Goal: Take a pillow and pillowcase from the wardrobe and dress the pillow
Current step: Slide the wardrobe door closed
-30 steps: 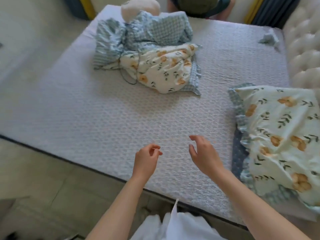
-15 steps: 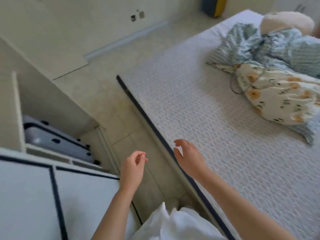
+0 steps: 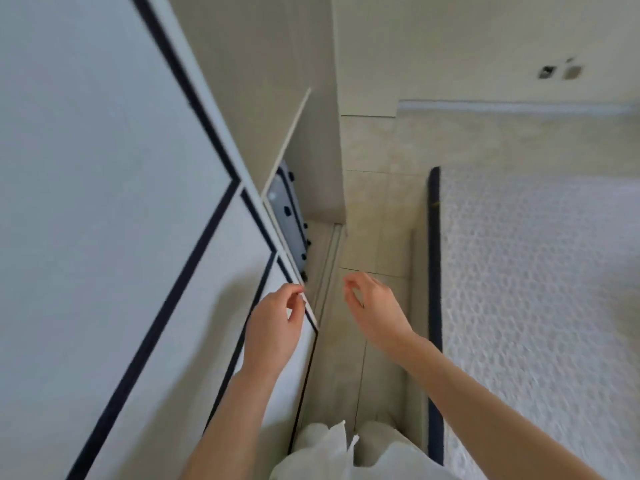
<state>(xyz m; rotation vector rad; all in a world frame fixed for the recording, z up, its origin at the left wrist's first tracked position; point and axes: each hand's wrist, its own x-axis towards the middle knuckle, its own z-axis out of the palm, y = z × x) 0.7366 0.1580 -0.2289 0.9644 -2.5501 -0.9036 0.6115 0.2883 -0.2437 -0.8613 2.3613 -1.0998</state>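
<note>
The wardrobe (image 3: 104, 202) fills the left of the view, with white doors trimmed in dark lines. One door (image 3: 221, 341) stands partly aside, and a gap shows the inside. My left hand (image 3: 273, 327) is in front of that door, its loosely curled fingertips at the door's white edge; a firm grip does not show. My right hand (image 3: 374, 306) hovers over the floor beside it, fingers apart, holding nothing. No pillow or pillowcase is in view.
A grey hard case (image 3: 289, 220) with black studs lies inside the wardrobe's gap. A narrow strip of beige tiled floor (image 3: 374, 216) runs between the wardrobe and the bed's quilted mattress (image 3: 536, 289) on the right. White clothing (image 3: 346, 455) shows at the bottom.
My view has swung left from the bed to the wardrobe. The pillows and bedding have left the view. Both hands moved toward the wardrobe door, the left reaching its edge.
</note>
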